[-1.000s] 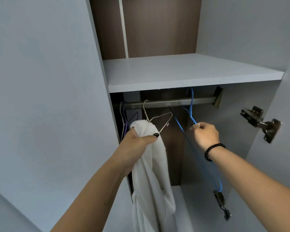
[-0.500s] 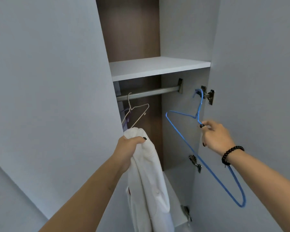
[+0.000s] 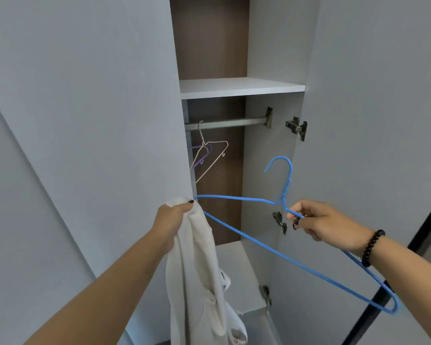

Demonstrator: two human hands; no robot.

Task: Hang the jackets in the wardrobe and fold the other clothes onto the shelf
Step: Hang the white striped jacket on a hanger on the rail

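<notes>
Wardrobe [image 3: 271, 58] | left hand [image 3: 171, 220] grips jacket [image 3: 199, 270] | right hand [image 3: 319, 220] pinches hanger [image 3: 259, 247]

white jacket [image 3: 199, 270] hangs bunched frm top, blue hanger [image 3: 259, 247] tilted beside it.

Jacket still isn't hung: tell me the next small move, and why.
Probably slide the blue hanger's left tip into the white jacket's shoulder: the right hand holds it off the rail, its tip beside the left hand gripping the jacket.
</notes>
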